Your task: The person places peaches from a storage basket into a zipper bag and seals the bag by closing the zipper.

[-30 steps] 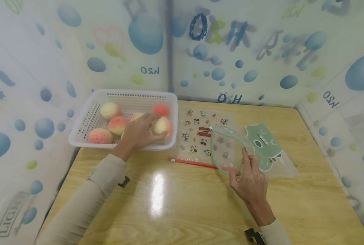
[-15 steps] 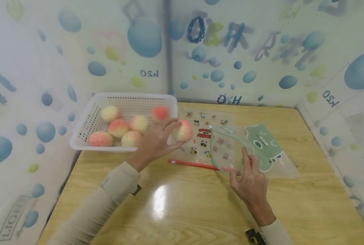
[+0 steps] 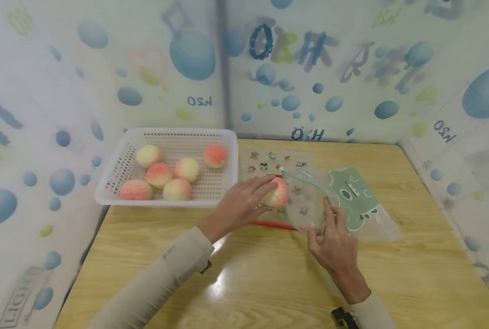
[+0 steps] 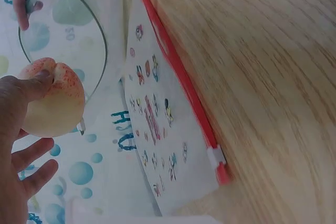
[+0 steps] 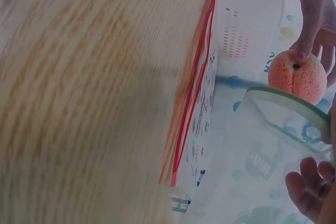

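My left hand (image 3: 240,203) grips a red-and-cream peach (image 3: 278,193) between thumb and fingers, just left of the mouth of a clear zip bag. That bag (image 3: 357,201) has a green dinosaur print and a green rim, and its mouth gapes toward the peach. At the rim's near side, my right hand (image 3: 335,240) pinches the bag's edge, holding the mouth apart. In the left wrist view the peach (image 4: 55,98) overlaps the rim loop; the right wrist view has the peach (image 5: 297,77) just beyond the green rim (image 5: 289,98).
A white perforated basket (image 3: 166,203) with several peaches stands at the back left. Flat on the wooden table (image 3: 248,288) lies a second clear bag (image 3: 254,157) with cartoon prints and a red zip (image 4: 184,87), partly beneath the green one. Patterned walls close off the back and sides.
My left hand has lifted the peach out of the basket and carried it right, over the cartoon bag to the green bag's mouth. My right hand stays almost still at the rim.
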A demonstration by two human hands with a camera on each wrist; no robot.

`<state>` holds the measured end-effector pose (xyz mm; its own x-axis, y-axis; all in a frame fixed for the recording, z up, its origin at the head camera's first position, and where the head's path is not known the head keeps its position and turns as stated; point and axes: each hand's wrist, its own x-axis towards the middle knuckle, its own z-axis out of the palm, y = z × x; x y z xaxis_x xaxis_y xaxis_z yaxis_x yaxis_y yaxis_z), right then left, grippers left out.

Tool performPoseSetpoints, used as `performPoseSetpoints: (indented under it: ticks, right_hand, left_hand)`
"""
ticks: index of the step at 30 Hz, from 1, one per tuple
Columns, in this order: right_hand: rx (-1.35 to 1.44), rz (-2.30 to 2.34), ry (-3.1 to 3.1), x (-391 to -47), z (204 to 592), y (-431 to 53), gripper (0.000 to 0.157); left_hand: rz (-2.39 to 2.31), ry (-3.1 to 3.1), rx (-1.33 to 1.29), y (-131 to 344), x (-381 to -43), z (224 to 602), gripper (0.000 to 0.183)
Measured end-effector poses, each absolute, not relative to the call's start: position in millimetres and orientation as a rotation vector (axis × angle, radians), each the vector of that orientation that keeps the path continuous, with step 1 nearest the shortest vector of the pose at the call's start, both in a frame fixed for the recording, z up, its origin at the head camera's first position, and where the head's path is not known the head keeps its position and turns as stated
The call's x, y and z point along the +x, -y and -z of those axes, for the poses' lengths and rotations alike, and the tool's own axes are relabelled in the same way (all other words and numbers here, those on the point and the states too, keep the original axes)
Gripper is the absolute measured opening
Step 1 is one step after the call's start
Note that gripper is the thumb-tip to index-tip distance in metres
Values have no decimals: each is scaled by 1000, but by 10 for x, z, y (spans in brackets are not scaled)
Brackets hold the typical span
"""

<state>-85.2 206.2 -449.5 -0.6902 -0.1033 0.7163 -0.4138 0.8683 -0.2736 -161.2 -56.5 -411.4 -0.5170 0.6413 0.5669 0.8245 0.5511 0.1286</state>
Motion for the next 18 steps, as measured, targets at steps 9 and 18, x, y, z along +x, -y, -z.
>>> performPoseSetpoints:
  ticks: [9,18]
  right_hand:
    - [378,-564,2315,-843,4499,-2055,70]
    - [403,-572,2336,-843,4499,-2016,68]
  left_hand:
    - [461,2390,-1232,383,-1576,4172,63]
    - [460,2502,-1287,197,-1568,4215,63]
